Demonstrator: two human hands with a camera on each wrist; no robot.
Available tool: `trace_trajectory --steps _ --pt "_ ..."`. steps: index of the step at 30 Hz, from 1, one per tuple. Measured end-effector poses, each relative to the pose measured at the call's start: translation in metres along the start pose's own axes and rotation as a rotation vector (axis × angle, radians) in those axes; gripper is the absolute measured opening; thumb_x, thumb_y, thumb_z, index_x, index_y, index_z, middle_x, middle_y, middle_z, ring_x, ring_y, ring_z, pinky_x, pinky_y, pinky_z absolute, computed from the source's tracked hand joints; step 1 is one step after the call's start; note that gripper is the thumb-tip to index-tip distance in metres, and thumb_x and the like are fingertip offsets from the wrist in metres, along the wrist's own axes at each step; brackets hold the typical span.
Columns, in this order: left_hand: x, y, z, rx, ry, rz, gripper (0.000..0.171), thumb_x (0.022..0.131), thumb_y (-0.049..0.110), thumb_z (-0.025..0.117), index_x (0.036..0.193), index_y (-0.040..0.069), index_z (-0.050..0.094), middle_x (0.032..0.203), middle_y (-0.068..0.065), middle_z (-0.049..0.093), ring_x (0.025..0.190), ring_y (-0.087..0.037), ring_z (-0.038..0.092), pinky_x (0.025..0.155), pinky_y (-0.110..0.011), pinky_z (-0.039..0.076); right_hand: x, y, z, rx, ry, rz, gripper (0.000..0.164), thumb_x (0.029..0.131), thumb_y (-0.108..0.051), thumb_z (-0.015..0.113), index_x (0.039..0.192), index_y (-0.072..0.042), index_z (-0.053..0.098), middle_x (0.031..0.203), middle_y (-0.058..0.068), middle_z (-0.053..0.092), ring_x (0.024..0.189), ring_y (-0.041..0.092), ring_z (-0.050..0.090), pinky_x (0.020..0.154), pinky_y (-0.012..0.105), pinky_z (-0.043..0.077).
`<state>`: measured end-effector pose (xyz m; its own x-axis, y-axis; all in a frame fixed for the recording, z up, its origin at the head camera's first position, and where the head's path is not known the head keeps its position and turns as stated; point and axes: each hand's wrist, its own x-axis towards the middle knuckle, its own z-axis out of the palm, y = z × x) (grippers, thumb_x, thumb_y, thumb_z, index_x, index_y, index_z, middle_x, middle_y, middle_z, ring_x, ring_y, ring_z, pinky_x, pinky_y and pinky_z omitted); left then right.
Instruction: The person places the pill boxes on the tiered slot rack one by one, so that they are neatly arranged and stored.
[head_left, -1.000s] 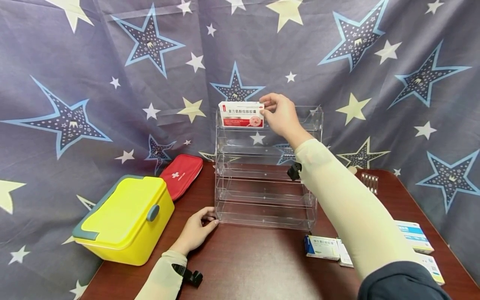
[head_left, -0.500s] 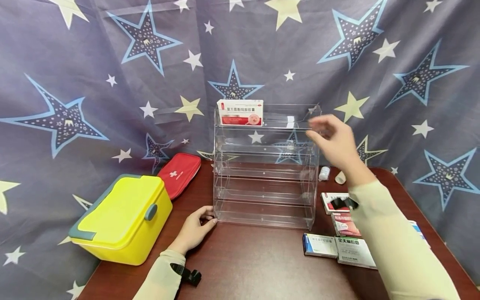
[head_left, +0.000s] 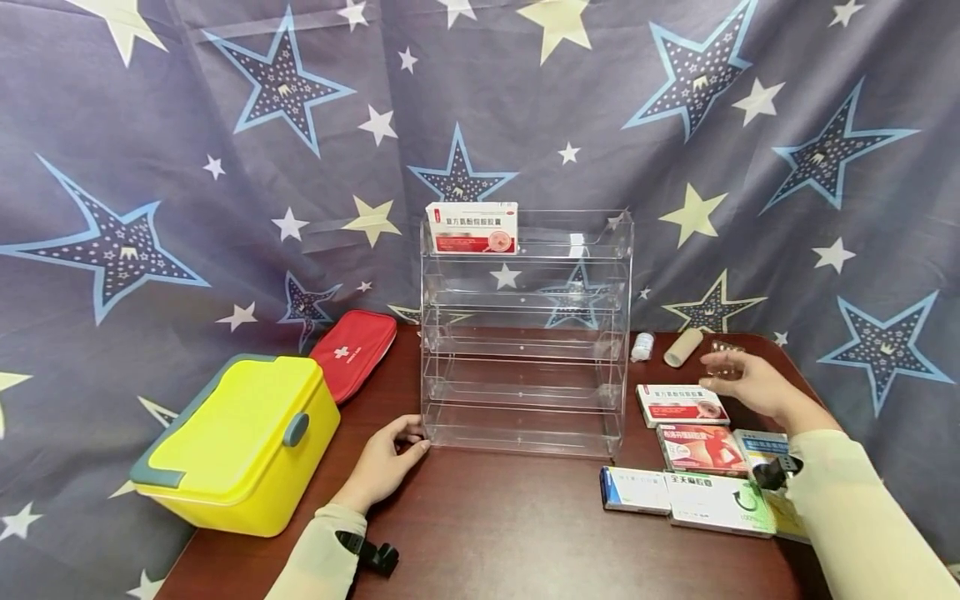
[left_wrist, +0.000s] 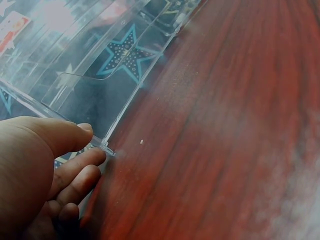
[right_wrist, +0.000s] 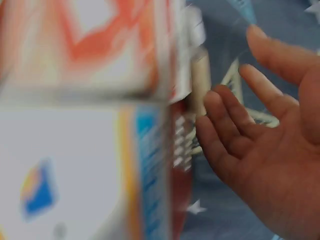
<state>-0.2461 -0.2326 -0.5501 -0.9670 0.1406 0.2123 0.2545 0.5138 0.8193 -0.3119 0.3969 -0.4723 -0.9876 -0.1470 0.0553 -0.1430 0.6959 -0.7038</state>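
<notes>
From where I stood, the clear rack (head_left: pixel 525 437) stood upright in the middle of the brown table (head_left: pixel 495 525), with a white-and-red carton (head_left: pixel 474 229) standing at the left end of its top tier, printed face forward. The person's left hand (head_left: pixel 382 462) was at the rack's lower left corner, thumb in front and bent fingers behind, the gap between them narrow and the clear plastic edge caught lightly inside it. The right hand (head_left: pixel 750 387) was out over the right side of the table, its fingers loosely extended and the thumb well apart from them, with nothing in its grasp. It was above the far edge of a second red-and-white box (head_left: pixel 682 404) lying flat; I couldn't tell whether a fingertip touched it. Nearer the person lay a pinkish-red box (head_left: pixel 701 450), a blue-and-yellow box (head_left: pixel 761 446) partly hidden by the arm, a white-and-green box (head_left: pixel 720 504) and, just left of that, a blue-and-white box (head_left: pixel 636 490). Beyond the hand were a beige roll (head_left: pixel 684 348) and a small white bottle (head_left: pixel 642 347). Over to the left sat a yellow bin (head_left: pixel 240 425), a red pouch (head_left: pixel 352 358) just behind it.
</notes>
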Motion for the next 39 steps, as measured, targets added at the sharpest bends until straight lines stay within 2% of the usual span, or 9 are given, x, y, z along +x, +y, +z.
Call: trace_trajectory --steps 2,4,10,16,21,28,36,39 --pt "0.000 -0.001 0.000 0.001 -0.001 -0.004 0.034 0.094 0.011 0.079 0.127 0.012 0.069 0.104 0.004 0.071 0.098 -0.013 0.068 0.090 -0.035 0.051 -0.001 0.012 0.001 -0.016 -0.096 0.012 0.062 0.100 -0.028 0.074 0.146 0.006 0.051 0.138 0.033 0.056 0.116 0.039 0.061 0.086 0.041 0.054" --pt "-0.001 -0.002 0.000 0.004 -0.002 -0.006 0.035 0.094 0.011 0.079 0.127 0.012 0.069 0.104 0.004 0.071 0.098 -0.013 0.068 0.090 -0.035 0.051 -0.002 0.019 0.002 -0.008 -0.145 0.016 0.066 0.098 -0.025 0.076 0.148 0.008 0.048 0.139 0.035 0.055 0.118 0.044 0.061 0.087 0.044 0.055" --pt "-0.001 -0.003 0.001 -0.013 0.007 0.019 0.035 0.094 0.010 0.080 0.127 0.011 0.069 0.105 0.002 0.072 0.097 -0.016 0.068 0.088 -0.036 0.052 -0.001 0.022 0.006 0.001 -0.200 0.024 0.072 0.094 -0.023 0.081 0.148 0.011 0.047 0.138 0.036 0.056 0.115 0.041 0.063 0.083 0.038 0.055" --pt "-0.001 -0.003 0.001 -0.031 0.008 0.008 0.036 0.094 0.009 0.080 0.128 0.010 0.069 0.105 0.001 0.073 0.098 -0.017 0.068 0.089 -0.037 0.052 0.000 0.023 0.007 -0.071 -0.216 0.079 0.074 0.093 -0.029 0.082 0.148 0.008 0.050 0.137 0.032 0.058 0.115 0.039 0.061 0.086 0.044 0.054" --pt "-0.001 -0.003 0.002 -0.041 0.003 0.011 0.035 0.094 0.010 0.079 0.128 0.010 0.069 0.105 0.001 0.073 0.098 -0.016 0.068 0.088 -0.035 0.051 -0.005 0.025 0.007 -0.071 -0.219 0.117 0.069 0.094 -0.031 0.081 0.145 0.007 0.055 0.131 0.029 0.062 0.114 0.039 0.061 0.086 0.048 0.054" --pt "0.000 -0.002 0.001 -0.030 0.008 0.016 0.035 0.093 0.009 0.080 0.127 0.012 0.070 0.104 0.002 0.073 0.098 -0.017 0.069 0.087 -0.035 0.051 -0.005 0.024 0.009 -0.049 -0.196 0.081 0.058 0.095 -0.023 0.080 0.140 0.005 0.058 0.120 0.021 0.067 0.103 0.030 0.064 0.080 0.042 0.054" --pt "-0.001 -0.003 0.001 0.005 0.014 0.033 0.035 0.093 0.009 0.080 0.126 0.011 0.069 0.104 0.004 0.073 0.096 -0.013 0.068 0.086 -0.033 0.052 -0.003 0.024 0.011 -0.109 -0.168 0.046 0.046 0.092 -0.014 0.082 0.130 0.002 0.063 0.122 0.023 0.065 0.106 0.037 0.062 0.083 0.050 0.054" --pt "-0.001 -0.002 0.002 0.007 0.021 0.037 0.035 0.093 0.008 0.080 0.126 0.010 0.070 0.103 0.004 0.072 0.096 -0.013 0.068 0.086 -0.033 0.052 -0.004 0.022 0.010 -0.123 -0.155 0.038 0.045 0.091 -0.013 0.083 0.128 0.000 0.062 0.117 0.022 0.066 0.103 0.036 0.062 0.083 0.052 0.052"
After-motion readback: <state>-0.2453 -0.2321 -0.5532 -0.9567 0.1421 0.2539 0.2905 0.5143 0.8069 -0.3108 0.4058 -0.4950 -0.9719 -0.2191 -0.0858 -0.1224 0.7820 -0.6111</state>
